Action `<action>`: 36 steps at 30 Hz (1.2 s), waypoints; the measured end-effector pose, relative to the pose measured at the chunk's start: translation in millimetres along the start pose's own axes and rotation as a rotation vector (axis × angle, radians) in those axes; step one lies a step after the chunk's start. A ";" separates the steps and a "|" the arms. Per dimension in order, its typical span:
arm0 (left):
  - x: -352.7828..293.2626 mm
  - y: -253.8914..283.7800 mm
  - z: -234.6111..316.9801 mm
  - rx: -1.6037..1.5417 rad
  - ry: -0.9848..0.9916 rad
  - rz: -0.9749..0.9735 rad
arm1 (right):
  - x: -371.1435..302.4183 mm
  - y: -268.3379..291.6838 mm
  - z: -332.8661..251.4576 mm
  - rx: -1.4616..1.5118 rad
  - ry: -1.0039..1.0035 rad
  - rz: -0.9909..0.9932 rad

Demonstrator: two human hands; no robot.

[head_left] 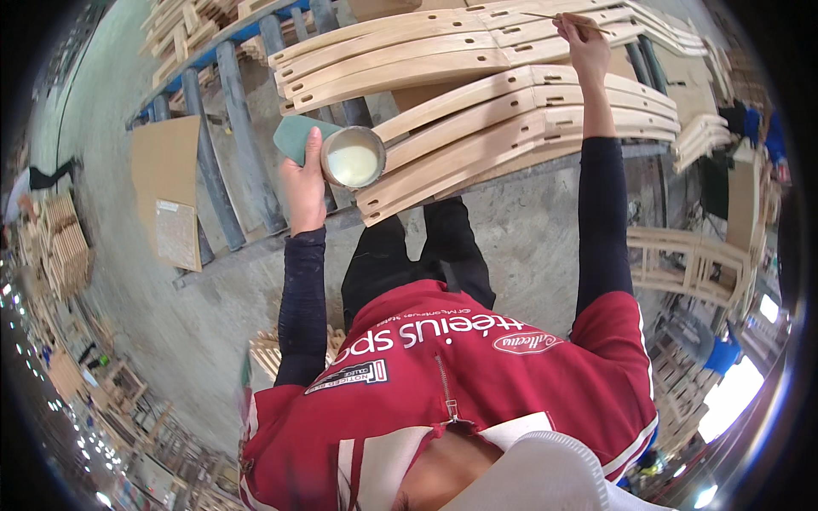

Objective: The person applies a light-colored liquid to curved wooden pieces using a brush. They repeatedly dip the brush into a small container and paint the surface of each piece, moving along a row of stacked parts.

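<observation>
**Curved wooden parts on a blue rack, cup and stick in hand**

Grey concrete floor (pixel 528 230), rough and mottled, runs under a rack of blue metal bars (pixel 234 128) that slant across the upper left of the view. Across those bars lie two stacks of pale curved wooden slats (pixel 477 111), smooth and unfinished, each with small rectangular slots cut near its ends. A flat sheet of brown cardboard (pixel 166 170) leans on the bars to the left. More light wooden frames (pixel 699 264) stand at the right, and further stacks of wooden pieces (pixel 55 247) crowd the left edge.

The person's left hand (pixel 302 175) is wrapped around a round metal cup (pixel 352 157) holding a creamy white liquid; the fingers are closed about its side, the thumb upright, and a teal green pad (pixel 298 136) is pinched behind the cup in the same grip. The cup sits just in front of the near ends of the lower slat stack.

The right hand (pixel 584 47) reaches far over the upper stack, fingers pinched shut on a thin wooden stick (pixel 562 19) that lies nearly level above the slats. Both forearms are covered by dark sleeves; the lower slat stack lies between the two hands.
</observation>
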State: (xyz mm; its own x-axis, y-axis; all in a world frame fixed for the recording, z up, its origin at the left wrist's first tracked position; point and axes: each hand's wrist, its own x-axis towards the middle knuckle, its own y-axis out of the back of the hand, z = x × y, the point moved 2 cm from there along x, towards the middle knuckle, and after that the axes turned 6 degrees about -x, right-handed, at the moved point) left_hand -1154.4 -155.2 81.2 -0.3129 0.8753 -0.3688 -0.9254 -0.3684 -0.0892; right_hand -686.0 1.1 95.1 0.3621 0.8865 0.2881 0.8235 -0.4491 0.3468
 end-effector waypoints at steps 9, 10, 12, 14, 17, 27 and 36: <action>-6.0 -16.1 -21.3 -0.228 0.132 -0.199 | -166.6 52.8 -105.9 0.415 -0.356 0.022; -9.3 -19.3 -26.3 -0.233 0.149 -0.245 | -180.3 50.4 -112.0 0.441 -0.390 -0.006; -24.5 -38.9 -18.6 -0.307 0.157 -0.257 | -205.2 43.3 -134.1 0.432 -0.410 -0.073; -27.2 -47.8 -21.7 -0.231 0.124 -0.310 | -223.3 33.7 -152.7 0.378 -0.409 -0.148; -41.9 -68.6 -13.0 -0.103 0.028 -0.330 | -239.2 25.7 -165.8 0.313 -0.273 -0.206; -65.4 -104.6 -1.6 0.186 -0.235 -0.419 | -253.1 39.7 -161.4 0.066 -0.041 -0.298; -77.1 -120.8 0.2 0.130 -0.377 -0.381 | -244.3 53.1 -131.0 0.425 -0.340 -0.323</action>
State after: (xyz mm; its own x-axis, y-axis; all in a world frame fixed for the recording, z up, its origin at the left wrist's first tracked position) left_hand -1018.5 -178.1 120.6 0.0168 0.9995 0.0267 -0.9995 0.0176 -0.0281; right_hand -787.9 -253.9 160.1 0.1273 0.9873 -0.0955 0.9907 -0.1312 -0.0364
